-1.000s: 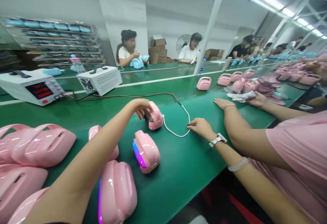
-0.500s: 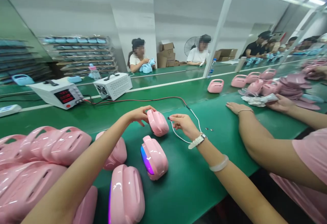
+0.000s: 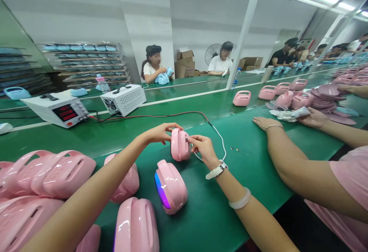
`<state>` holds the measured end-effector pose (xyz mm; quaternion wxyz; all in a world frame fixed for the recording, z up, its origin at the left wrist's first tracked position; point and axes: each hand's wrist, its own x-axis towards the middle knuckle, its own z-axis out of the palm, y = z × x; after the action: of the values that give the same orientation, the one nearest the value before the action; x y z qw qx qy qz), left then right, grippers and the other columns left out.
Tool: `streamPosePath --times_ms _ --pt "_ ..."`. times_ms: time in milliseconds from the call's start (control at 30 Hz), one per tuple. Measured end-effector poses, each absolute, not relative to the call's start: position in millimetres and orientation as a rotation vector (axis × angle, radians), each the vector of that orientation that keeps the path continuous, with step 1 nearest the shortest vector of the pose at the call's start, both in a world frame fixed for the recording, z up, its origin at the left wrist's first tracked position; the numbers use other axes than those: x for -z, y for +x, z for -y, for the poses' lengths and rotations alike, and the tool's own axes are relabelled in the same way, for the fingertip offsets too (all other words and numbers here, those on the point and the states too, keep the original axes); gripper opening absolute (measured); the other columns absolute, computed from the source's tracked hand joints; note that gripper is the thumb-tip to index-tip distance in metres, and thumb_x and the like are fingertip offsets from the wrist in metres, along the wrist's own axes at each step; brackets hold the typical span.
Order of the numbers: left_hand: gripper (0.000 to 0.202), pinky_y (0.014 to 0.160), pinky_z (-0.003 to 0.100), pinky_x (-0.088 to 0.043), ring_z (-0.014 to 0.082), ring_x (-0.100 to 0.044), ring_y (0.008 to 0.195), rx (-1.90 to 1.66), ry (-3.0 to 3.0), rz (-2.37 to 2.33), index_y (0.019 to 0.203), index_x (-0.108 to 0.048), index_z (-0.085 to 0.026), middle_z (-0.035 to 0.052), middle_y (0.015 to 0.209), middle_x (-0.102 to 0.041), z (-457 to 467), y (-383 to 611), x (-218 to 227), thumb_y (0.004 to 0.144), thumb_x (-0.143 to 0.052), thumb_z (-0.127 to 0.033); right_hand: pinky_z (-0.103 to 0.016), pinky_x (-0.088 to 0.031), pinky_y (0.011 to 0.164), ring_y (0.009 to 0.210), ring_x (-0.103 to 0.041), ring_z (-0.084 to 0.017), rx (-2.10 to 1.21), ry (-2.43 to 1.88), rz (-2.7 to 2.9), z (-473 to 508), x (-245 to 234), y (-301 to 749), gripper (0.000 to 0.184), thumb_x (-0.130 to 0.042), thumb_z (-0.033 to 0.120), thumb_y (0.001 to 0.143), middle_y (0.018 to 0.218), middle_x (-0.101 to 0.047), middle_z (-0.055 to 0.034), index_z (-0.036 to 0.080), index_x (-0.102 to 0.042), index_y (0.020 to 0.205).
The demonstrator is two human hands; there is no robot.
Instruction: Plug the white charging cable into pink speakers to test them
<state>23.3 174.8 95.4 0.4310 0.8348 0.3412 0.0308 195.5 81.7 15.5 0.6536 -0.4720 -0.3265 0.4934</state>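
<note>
My left hand [image 3: 164, 132] grips a glossy pink handled speaker-like case [image 3: 180, 146] from its far left side, fingers over the top. On the right of that case, my right hand [image 3: 202, 146] pinches the small plug at the end of a white cable [image 3: 220, 135]. The plug is at the case's side slot; whether it is fully seated I cannot tell. Nearer to me stands a similar pink case [image 3: 174, 187] with a blue-violet lit front. Another pink case [image 3: 138, 225], with a thin violet edge, stands closer still, and one more [image 3: 126, 179] is partly behind my left forearm.
Stacked pink cases [image 3: 43, 175] fill the left. A white power supply [image 3: 57, 108] with red digits and a second white box [image 3: 125, 99] stand behind; a red-black lead runs to the cable. At right, a co-worker's arms [image 3: 299, 160] rest beside pink parts. Small pieces [image 3: 235, 149] lie nearby.
My right hand has brought the plug left against the side of the pink case. The case in my left hand has turned more upright, and the view has shifted slightly.
</note>
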Motion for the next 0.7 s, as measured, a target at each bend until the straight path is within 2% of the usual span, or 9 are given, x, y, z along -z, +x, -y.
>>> streamPosePath --times_ms 200,367,433,533,567,600,700 --pt "0.065 0.057 0.021 -0.051 0.0196 -0.061 0.085 -0.035 2.083 -0.856 0.126 -0.048 -0.026 0.0025 0.117 -0.060 -179 33 -95 0.063 -0.061 -0.030 -0.020 -0.025 0.036 0.035 -0.046 -0.007 -1.115 -1.043 0.671 -78 -6 195 0.035 -0.079 0.039 0.047 0.052 -0.058 0.0019 0.014 -0.064 0.066" --pt "0.073 0.053 0.023 -0.050 0.0181 -0.060 0.076 -0.081 2.124 -0.924 0.133 -0.040 -0.025 0.0066 0.125 -0.056 -181 34 -86 0.063 -0.057 -0.033 -0.019 -0.026 0.035 0.033 -0.046 -0.007 -1.115 -1.032 0.616 -81 -4 190 0.039 -0.079 0.043 0.047 0.050 -0.057 0.0040 0.015 -0.061 0.066" --pt "0.069 0.052 0.022 -0.047 0.0171 -0.058 0.072 -0.115 2.140 -0.903 0.130 -0.043 -0.030 0.0019 0.116 -0.061 -190 32 -75 0.063 -0.059 -0.035 -0.020 -0.026 0.034 0.033 -0.047 -0.008 -1.137 -1.027 0.627 -84 -6 193 0.041 -0.080 0.045 0.044 0.050 -0.057 0.0033 0.015 -0.061 0.064" --pt "0.066 0.053 0.022 -0.042 0.0158 -0.054 0.064 -0.090 2.105 -0.892 0.128 -0.037 -0.048 -0.0116 0.078 -0.066 -214 26 -54 0.066 -0.059 -0.041 -0.020 -0.026 0.034 0.033 -0.048 -0.008 -1.184 -1.015 0.670 -88 -8 199 0.045 -0.083 0.047 0.040 0.053 -0.060 0.0021 0.014 -0.062 0.062" --pt "0.064 0.054 0.022 -0.042 0.0161 -0.054 0.065 -0.093 2.095 -0.887 0.125 -0.039 -0.051 -0.0136 0.074 -0.066 -222 24 -47 0.066 -0.060 -0.042 -0.020 -0.026 0.035 0.033 -0.048 -0.008 -1.204 -1.011 0.688 -89 -9 201 0.046 -0.084 0.048 0.038 0.054 -0.061 0.0018 0.014 -0.063 0.062" --pt "0.060 0.057 0.023 -0.043 0.0169 -0.055 0.070 -0.110 2.090 -0.869 0.120 -0.043 -0.052 -0.0151 0.078 -0.067 -230 22 -41 0.064 -0.062 -0.043 -0.020 -0.027 0.035 0.033 -0.049 -0.008 -1.226 -1.007 0.704 -89 -9 203 0.048 -0.085 0.048 0.037 0.055 -0.061 0.0016 0.014 -0.063 0.062" --pt "0.050 0.074 0.027 -0.046 0.0224 -0.056 0.096 -0.134 2.123 -0.763 0.106 -0.053 -0.048 -0.0185 0.108 -0.064 -242 18 -31 0.059 -0.068 -0.043 -0.020 -0.028 0.035 0.033 -0.050 -0.008 -1.295 -0.999 0.743 -89 -9 207 0.052 -0.087 0.050 0.033 0.055 -0.061 0.0011 0.013 -0.064 0.061"
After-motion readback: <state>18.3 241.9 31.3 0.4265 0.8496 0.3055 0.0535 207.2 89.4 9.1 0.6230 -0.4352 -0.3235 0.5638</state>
